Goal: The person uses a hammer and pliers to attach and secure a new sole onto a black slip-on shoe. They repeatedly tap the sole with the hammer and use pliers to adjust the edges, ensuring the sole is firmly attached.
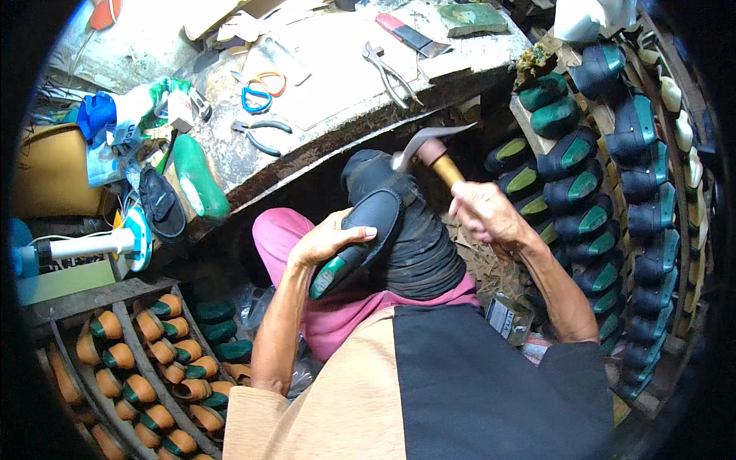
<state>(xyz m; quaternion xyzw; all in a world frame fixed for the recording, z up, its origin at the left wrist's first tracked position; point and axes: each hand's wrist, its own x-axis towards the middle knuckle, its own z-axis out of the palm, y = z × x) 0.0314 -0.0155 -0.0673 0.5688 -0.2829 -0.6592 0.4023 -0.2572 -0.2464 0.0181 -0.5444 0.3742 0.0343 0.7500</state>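
Observation:
My left hand point(326, 241) is wrapped round a black shoe point(383, 218) on a green last, its thumb lying across the shoe. The shoe rests sole up against my knee, which is covered by dark, wrinkled cloth point(433, 264). In my right hand point(487, 211) is a hammer point(447, 170) with a wooden handle and a curved metal head. The hammer's head is raised just beyond the shoe's far end, apart from it and slightly smeared by motion.
Pliers point(264, 134), pincers point(387, 73), scissors point(264, 90) and a red-and-black cutter point(414, 34) lie on the workbench point(322, 115). Racks of black shoes point(586, 192) stand at right, brown ones point(157, 349) at lower left. A tin point(506, 318) sits beside my leg.

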